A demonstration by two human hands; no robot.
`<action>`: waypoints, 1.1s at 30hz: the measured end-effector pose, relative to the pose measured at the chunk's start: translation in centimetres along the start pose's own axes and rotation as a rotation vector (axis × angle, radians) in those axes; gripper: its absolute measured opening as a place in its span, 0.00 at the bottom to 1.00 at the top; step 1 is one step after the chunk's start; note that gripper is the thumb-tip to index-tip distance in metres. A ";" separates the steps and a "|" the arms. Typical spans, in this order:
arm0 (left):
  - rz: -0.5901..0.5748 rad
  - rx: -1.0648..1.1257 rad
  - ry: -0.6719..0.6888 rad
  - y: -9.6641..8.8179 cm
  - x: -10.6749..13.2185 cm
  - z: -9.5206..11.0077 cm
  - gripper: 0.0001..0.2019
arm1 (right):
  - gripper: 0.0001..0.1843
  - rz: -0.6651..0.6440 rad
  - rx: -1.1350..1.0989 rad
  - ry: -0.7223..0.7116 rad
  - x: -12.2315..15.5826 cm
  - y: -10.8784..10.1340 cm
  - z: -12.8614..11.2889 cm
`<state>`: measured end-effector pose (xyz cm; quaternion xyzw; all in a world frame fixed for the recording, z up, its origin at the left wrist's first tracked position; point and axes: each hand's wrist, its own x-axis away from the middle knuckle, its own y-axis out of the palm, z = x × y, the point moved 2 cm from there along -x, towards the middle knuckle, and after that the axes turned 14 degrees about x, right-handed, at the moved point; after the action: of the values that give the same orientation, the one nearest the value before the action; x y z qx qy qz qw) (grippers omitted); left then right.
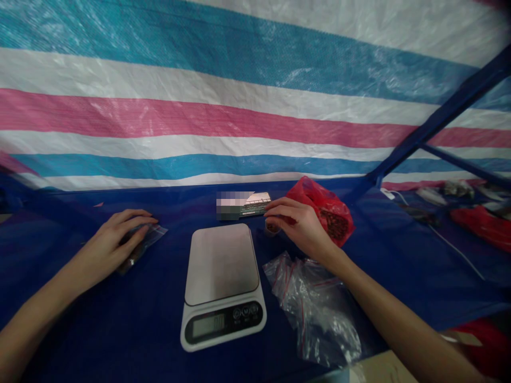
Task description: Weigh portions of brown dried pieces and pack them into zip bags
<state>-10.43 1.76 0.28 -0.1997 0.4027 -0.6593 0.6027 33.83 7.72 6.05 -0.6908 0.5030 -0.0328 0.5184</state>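
Nearest the camera, two bare forearms (403, 324) are seen reaching in from the lower corners, the right one passing just above a loose pile of clear zip bags with red stripes (309, 306). At the end of that arm, the right hand (299, 226) is held in a narrow pinch, with a small dark piece (273, 227) apparently caught between the thumb and fingertips, though it is partly hidden. That hand is placed just in front of a red plastic bag (329, 210), in which dark reddish-brown pieces (333, 226) can be seen through the film. Across the table, the left hand (120, 239) is curled closely over a small clear zip bag (149, 234), and dark contents are glimpsed inside it. Between the hands, a white digital kitchen scale (221, 282) is set on a dark blue sheet (99, 330), its small display (207, 325) lit but unreadable. Behind the scale lies a printed card (255, 205), partly blurred out. Further red bags (485, 229) and a white cable (451, 250) are lying off to the right, below a blue metal frame (439, 122), and a striped tarpaulin (199, 117) is hung behind everything.
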 end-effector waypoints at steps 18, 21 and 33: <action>0.001 0.003 -0.048 0.1 0.0 0.2 0.25 | 0.16 -0.218 0.473 0.358 2.6 -8.6 6.5; 0.009 0.010 -0.051 0.1 0.0 0.4 0.25 | 0.11 -0.373 0.706 0.345 3.6 -7.6 8.9; 0.024 0.007 -0.015 0.1 -0.2 0.7 0.25 | 0.22 -0.218 0.403 -0.025 2.2 -3.8 11.2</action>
<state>-9.84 1.72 0.66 -0.1976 0.3984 -0.6517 0.6144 43.79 13.56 2.71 -0.6238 0.4022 -0.1800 0.6455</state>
